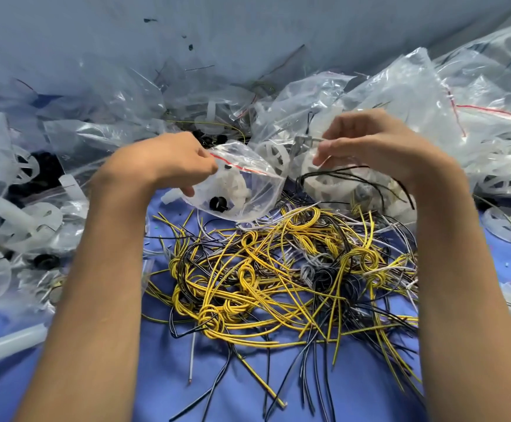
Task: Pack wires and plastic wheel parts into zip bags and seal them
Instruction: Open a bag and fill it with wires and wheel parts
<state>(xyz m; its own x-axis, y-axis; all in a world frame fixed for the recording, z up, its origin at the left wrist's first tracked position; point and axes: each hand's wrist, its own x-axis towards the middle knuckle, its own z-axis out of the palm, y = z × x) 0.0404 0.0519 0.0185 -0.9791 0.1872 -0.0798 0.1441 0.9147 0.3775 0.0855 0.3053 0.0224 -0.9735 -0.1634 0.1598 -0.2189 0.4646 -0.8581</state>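
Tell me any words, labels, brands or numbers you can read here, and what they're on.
None to read. The zip bag held by the left hand is clear, bearing only a plain red seal line.
The piled bags, wires and white wheel parts show no legible print.

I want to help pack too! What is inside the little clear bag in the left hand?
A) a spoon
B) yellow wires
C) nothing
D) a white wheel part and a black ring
D: a white wheel part and a black ring show through the bag in the left hand. The yellow wires lie loose on the table, and the right hand pinches black wires outside it.
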